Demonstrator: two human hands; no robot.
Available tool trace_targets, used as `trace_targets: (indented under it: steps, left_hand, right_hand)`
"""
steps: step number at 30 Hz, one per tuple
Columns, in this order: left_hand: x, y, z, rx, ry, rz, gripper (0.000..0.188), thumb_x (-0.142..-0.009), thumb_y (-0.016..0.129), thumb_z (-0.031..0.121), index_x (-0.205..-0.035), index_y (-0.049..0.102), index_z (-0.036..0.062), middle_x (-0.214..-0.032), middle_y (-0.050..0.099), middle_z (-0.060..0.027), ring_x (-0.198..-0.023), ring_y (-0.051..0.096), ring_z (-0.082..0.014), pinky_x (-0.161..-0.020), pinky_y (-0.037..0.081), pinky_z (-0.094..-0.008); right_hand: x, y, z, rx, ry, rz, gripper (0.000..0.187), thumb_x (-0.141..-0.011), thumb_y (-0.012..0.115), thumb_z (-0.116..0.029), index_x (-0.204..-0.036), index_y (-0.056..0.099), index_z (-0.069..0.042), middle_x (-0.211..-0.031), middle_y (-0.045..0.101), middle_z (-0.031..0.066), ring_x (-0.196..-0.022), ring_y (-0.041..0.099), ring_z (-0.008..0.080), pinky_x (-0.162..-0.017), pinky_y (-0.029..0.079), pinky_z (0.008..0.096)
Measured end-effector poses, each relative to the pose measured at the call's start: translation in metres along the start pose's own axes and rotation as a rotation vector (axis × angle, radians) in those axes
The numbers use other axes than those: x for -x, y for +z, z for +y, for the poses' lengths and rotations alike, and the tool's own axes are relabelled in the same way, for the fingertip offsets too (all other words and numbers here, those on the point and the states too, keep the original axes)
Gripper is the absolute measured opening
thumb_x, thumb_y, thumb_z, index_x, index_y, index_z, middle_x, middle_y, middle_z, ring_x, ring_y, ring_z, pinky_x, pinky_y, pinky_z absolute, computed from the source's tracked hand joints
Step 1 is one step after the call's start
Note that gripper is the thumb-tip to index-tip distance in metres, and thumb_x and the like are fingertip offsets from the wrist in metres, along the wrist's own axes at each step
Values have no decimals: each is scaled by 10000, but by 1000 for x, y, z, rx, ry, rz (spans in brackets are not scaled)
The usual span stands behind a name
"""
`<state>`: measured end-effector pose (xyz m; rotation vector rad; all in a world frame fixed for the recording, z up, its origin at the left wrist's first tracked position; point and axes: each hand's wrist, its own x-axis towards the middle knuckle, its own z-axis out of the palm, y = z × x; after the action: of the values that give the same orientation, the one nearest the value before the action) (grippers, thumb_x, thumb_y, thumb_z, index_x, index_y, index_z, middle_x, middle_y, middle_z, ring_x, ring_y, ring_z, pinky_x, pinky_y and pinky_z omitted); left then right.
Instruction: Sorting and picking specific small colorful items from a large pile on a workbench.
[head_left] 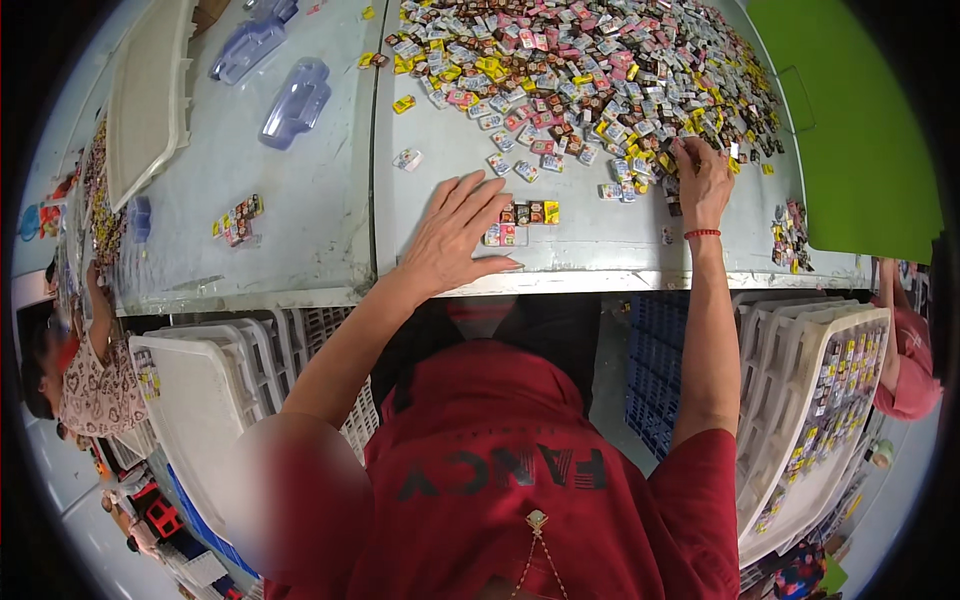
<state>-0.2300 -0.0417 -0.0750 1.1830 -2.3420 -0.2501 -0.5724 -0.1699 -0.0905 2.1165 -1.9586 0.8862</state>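
Observation:
My left hand lies flat on the table with its thumb stretched out. Its fingertips touch or nearly touch a small block of packets lined up in rows, brown, pink and yellow; part of this block is hidden under the fingers. At the near right edge of a big heap of small wrapped packets, my right hand has its fingers closed in a pinch. Dark packets lie right by those fingertips, and what the pinch holds is too small to make out. A red bead bracelet circles the right wrist.
Clear plastic trays and a little cluster of packets lie on the left table. A white crate stands beyond. Stacked white crates flank me below the table edge. Other people work at far left and right.

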Motion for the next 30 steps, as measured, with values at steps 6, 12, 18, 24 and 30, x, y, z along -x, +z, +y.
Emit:
trace_targets:
  steps: [6, 12, 18, 24, 30]
  left_hand:
    - [-4, -10, 13, -107, 46, -78, 652, -749, 718, 414, -1252, 536, 43, -1381, 462, -114, -1295, 382, -329, -1050, 294, -507]
    - [-4, 1, 13, 31, 42, -13, 470, -790, 710, 245, -1180, 577, 19, -1309, 524, -112, -1222, 458, -311, -1008, 361, -437]
    - [-13, 8, 5, 129, -41, 69, 440, -786, 713, 190, -1157, 577, -2, -1196, 593, -121, -1156, 509, -296, -959, 408, -402]
    - [-18, 11, 6, 109, -126, 62, 414, -779, 711, 173, -1142, 584, 18, -1140, 616, -118, -1113, 536, -292, -960, 416, -390]
    - [-14, 8, 8, 140, -126, 181, 400, -763, 732, 174, -1106, 603, 15, -1108, 632, -118, -1078, 558, -304, -929, 443, -402]
  right_hand:
    - [10, -31, -39, 83, -156, 219, 249, -840, 705, -203, -1053, 645, -89, -1003, 663, 81, -948, 594, 239, -909, 382, 385]
    - [61, -45, -69, -106, -175, -5, 218, -816, 694, -95, -1029, 647, -81, -959, 655, 58, -921, 578, 252, -911, 378, 399]
    - [62, -41, -82, -83, -308, -114, 281, -795, 700, -120, -1072, 653, -110, -1034, 633, 50, -953, 564, 245, -935, 365, 434]
    - [52, -31, -83, 47, -365, -215, 273, -812, 680, -158, -1081, 657, -121, -1005, 626, 48, -948, 568, 237, -960, 344, 475]
    - [58, -29, -82, -3, -341, -182, 266, -787, 707, -158, -1045, 666, -106, -976, 622, 53, -934, 570, 235, -949, 352, 453]
